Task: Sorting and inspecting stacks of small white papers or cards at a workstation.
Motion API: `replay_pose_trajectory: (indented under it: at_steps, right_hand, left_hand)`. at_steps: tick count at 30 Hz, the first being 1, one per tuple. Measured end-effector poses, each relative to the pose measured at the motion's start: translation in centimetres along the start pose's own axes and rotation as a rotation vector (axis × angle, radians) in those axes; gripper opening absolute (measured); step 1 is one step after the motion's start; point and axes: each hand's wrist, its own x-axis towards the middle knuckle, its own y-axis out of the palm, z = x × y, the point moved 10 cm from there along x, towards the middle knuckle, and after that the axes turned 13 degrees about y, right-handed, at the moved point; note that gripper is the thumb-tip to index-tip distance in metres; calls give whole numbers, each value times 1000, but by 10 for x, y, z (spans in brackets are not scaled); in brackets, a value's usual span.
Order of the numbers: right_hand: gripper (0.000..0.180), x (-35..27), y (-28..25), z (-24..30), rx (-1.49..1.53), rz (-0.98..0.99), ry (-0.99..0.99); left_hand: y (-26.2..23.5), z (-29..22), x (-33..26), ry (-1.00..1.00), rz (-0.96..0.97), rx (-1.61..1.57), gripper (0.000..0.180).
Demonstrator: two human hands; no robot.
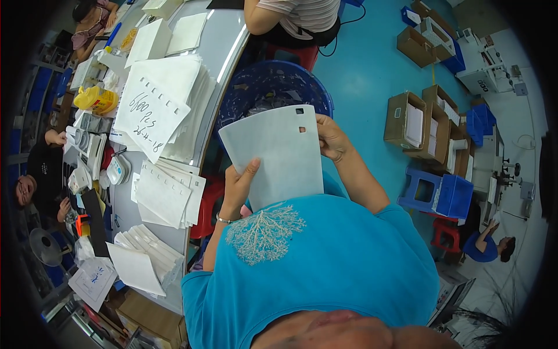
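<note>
In front of my chest I hold a white sheet (279, 163) with rounded corners and two small square cut-outs near its top right corner. My left hand (239, 185) grips its left edge, the thumb lying across the front. At the upper right edge, beside the cut-outs, my right hand (333, 139) is closed on the sheet with bent fingers. Whether more than one sheet is held cannot be told. Just beyond it stands a large blue round bin (317, 81) with scraps inside, partly hidden by the sheet.
On the grey table (224, 49) to my left lie a tall stack of white sheets (195, 116), a smaller stack (168, 195), and a yellow bottle (96, 100). A red stool (212, 209) sits beneath its edge. Cardboard boxes (401, 125) and a blue stool (418, 189) stand at right. Co-workers sit nearby.
</note>
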Motion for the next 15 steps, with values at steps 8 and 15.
replay_pose_trajectory:
  at_steps: [8, 15]
  right_hand:
    - [22, -7, -31, -8, -341, -356, 166]
    - [21, -2, -25, -13, 98, -146, 83]
  left_hand:
    - [6, -22, 4, 91, 70, 134, 37]
    - [-1, -2, 15, 41, -35, 96, 39]
